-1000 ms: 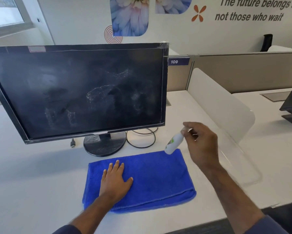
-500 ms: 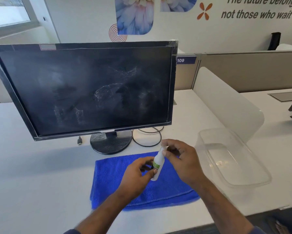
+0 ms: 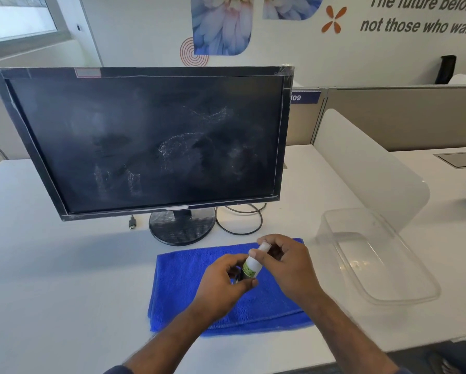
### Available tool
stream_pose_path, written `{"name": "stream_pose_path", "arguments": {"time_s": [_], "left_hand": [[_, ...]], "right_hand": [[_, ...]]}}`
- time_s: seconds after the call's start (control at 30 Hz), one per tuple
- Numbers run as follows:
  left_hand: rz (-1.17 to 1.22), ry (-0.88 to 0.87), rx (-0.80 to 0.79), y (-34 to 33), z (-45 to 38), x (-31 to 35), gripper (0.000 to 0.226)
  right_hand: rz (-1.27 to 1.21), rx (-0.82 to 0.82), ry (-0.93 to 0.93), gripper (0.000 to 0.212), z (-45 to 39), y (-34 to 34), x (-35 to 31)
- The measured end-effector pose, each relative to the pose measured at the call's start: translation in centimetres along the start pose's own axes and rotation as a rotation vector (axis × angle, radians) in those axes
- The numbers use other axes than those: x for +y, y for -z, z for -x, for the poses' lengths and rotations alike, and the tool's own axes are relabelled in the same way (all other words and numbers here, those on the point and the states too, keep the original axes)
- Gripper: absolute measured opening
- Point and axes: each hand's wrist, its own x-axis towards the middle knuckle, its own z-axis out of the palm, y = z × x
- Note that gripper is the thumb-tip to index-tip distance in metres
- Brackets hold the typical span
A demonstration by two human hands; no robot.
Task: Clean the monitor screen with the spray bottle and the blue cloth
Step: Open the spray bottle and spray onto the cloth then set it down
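Observation:
A black monitor [image 3: 151, 141] stands on the white desk [image 3: 51, 279], its dark screen streaked with whitish smears. In front of its round stand lies a folded blue cloth [image 3: 180, 282]. Above the cloth I hold a small white spray bottle [image 3: 252, 264] with a green label, upright and slightly tilted. My left hand [image 3: 223, 284] grips the bottle's lower body. My right hand [image 3: 285, 263] closes its fingers around the bottle's cap end. Both hands hover over the cloth's middle.
A clear plastic tub [image 3: 374, 255] lies on the desk to the right of the cloth. A frosted divider panel [image 3: 366, 163] stands behind it. A looped cable [image 3: 240, 222] and a loose plug [image 3: 132, 224] lie by the monitor stand. The desk's front edge runs just below the cloth.
My left hand lifted off the cloth and took hold of the bottle's lower part. My right hand brought the bottle in from the right to above the cloth.

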Motion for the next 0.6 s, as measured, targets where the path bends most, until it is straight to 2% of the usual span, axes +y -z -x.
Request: {"name": "stream_pose_path", "arguments": {"time_s": [0.13, 0.4, 0.6], "left_hand": [[-0.059, -0.006, -0.018, -0.1, 0.0, -0.3, 0.037], [-0.151, -0.009, -0.113, -0.3, -0.4, -0.5, 0.034], [-0.168, -0.005, -0.177, 0.3, -0.9, -0.3, 0.035]], "right_hand": [[0.071, 0.02, -0.018, 0.015, -0.3, 0.2, -0.1], [0.204, -0.11, 0.018, 0.021, -0.9, 0.8, -0.4], [0.231, -0.177, 0.04, 0.012, -1.4, 1.3, -0.3]]}}
